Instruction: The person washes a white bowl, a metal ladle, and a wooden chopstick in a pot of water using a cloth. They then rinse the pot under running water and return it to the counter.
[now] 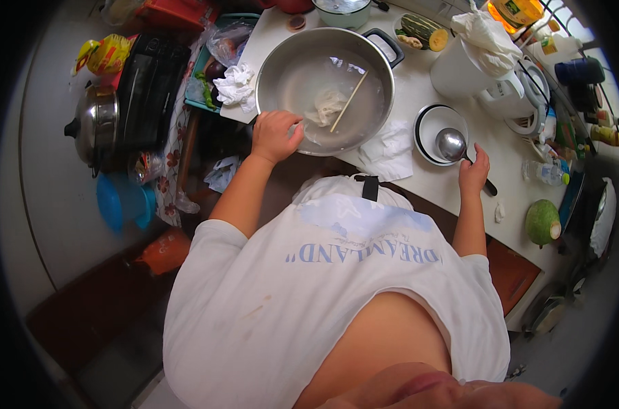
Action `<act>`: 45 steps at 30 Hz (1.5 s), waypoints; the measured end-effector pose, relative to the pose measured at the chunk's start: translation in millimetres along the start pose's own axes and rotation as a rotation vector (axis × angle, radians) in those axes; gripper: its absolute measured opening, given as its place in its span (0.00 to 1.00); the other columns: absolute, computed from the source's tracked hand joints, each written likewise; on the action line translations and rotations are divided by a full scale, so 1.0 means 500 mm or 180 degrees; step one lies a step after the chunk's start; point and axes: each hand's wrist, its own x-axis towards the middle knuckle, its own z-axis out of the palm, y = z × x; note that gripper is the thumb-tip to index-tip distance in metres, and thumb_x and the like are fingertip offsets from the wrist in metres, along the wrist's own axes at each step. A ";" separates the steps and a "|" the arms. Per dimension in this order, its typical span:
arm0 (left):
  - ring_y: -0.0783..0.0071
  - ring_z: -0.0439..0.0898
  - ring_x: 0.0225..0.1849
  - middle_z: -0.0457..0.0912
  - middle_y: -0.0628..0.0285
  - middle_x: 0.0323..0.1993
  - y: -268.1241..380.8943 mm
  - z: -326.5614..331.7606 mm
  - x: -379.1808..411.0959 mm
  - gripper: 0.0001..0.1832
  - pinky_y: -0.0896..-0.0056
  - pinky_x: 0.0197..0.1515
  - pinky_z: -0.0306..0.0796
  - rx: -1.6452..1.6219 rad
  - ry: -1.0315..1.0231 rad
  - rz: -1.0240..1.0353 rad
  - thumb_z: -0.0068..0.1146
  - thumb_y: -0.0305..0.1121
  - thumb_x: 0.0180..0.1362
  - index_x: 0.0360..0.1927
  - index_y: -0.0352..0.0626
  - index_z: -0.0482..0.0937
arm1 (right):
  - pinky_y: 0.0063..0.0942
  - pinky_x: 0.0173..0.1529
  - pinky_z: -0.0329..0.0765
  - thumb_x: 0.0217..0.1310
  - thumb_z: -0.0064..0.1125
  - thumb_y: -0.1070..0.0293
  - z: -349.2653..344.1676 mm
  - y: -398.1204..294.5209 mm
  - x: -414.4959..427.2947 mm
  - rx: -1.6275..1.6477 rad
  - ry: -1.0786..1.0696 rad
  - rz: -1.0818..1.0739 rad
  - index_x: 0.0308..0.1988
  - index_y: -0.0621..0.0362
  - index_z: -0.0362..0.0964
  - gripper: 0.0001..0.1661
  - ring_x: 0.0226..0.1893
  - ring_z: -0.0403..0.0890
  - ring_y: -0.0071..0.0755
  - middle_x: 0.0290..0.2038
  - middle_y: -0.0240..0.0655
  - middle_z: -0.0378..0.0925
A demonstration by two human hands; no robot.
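A wide stainless-steel pot (289,66) stands before me, holding cloudy water. In it are a crumpled whitish cloth-like bundle (330,106) and a thin wooden stick, like a chopstick (351,99), slanting beside the bundle. My left hand (276,135) grips the pot at its near-left rim, covering that part of the edge. To the right, a ladle (451,144) lies with its metal bowl in a white bowl with a dark rim (432,125). My right hand (474,171) is closed around the ladle's black handle, whose end sticks out below the hand.
A crumpled paper towel (389,151) lies between pot and bowl. Behind stand a lidded pot (342,13), a plate with cut squash (421,30) and a white pitcher (452,66). A green papaya-like fruit (542,222) and a plastic bottle (547,174) are at right. Left is a teal crate (199,102).
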 end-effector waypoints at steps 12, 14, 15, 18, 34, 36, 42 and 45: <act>0.66 0.79 0.34 0.81 0.66 0.28 -0.012 0.000 -0.002 0.09 0.64 0.39 0.66 -0.0197 0.0166 -0.0003 0.59 0.40 0.45 0.28 0.49 0.82 | 0.34 0.43 0.78 0.58 0.52 0.72 -0.047 -0.579 0.061 0.0863 -0.1393 -0.1419 0.44 0.60 0.74 0.13 0.36 0.82 0.44 0.34 0.44 0.80; 0.66 0.78 0.34 0.81 0.66 0.27 -0.015 -0.004 -0.002 0.09 0.63 0.38 0.65 -0.0200 0.0122 0.0042 0.60 0.40 0.45 0.28 0.49 0.82 | 0.42 0.43 0.77 0.58 0.50 0.69 0.026 -0.628 0.076 -0.0055 -0.1726 -0.1450 0.42 0.58 0.75 0.12 0.37 0.81 0.50 0.35 0.46 0.80; 0.66 0.78 0.35 0.81 0.66 0.28 -0.017 -0.005 0.000 0.09 0.63 0.39 0.65 -0.0225 0.0008 0.0056 0.59 0.40 0.46 0.29 0.49 0.82 | 0.42 0.43 0.77 0.58 0.49 0.69 0.083 -0.626 0.087 -0.0349 -0.1958 -0.1426 0.43 0.57 0.75 0.13 0.37 0.81 0.51 0.35 0.46 0.80; 0.65 0.79 0.37 0.82 0.65 0.32 -0.024 -0.015 0.000 0.10 0.64 0.41 0.65 -0.0383 -0.0304 0.0055 0.59 0.40 0.48 0.33 0.49 0.82 | 0.45 0.42 0.76 0.53 0.51 0.70 0.190 -0.629 0.094 -0.0821 -0.2333 -0.0992 0.43 0.55 0.73 0.15 0.37 0.80 0.52 0.34 0.46 0.80; 0.75 0.78 0.29 0.79 0.64 0.27 -0.088 0.070 0.219 0.15 0.73 0.32 0.69 -0.3887 -0.0846 -0.1916 0.42 0.38 0.68 0.33 0.40 0.76 | 0.42 0.38 0.72 0.64 0.44 0.74 0.137 -0.793 -0.047 0.2350 -0.0939 0.0032 0.41 0.58 0.63 0.05 0.32 0.76 0.54 0.31 0.46 0.75; 0.76 0.77 0.29 0.78 0.64 0.27 -0.082 0.069 0.228 0.14 0.74 0.32 0.69 -0.4179 -0.0901 -0.2412 0.41 0.38 0.68 0.34 0.41 0.75 | 0.43 0.39 0.72 0.66 0.44 0.71 0.115 -0.789 -0.049 0.2109 -0.1004 0.0314 0.41 0.58 0.64 0.05 0.34 0.77 0.55 0.31 0.48 0.76; 0.78 0.75 0.30 0.79 0.65 0.29 -0.101 0.096 0.252 0.14 0.73 0.31 0.66 -0.4358 -0.0889 -0.3279 0.40 0.39 0.69 0.34 0.43 0.74 | 0.45 0.39 0.73 0.68 0.43 0.62 0.063 -0.742 -0.073 0.1119 -0.1287 0.0159 0.38 0.60 0.71 0.14 0.36 0.78 0.56 0.32 0.50 0.78; 0.78 0.75 0.30 0.79 0.66 0.29 -0.087 0.089 0.246 0.14 0.74 0.29 0.67 -0.4164 -0.0993 -0.3147 0.41 0.40 0.68 0.35 0.43 0.74 | 0.45 0.40 0.73 0.67 0.44 0.61 0.047 -0.738 -0.078 0.0858 -0.1540 0.0427 0.35 0.60 0.73 0.15 0.36 0.78 0.55 0.32 0.49 0.78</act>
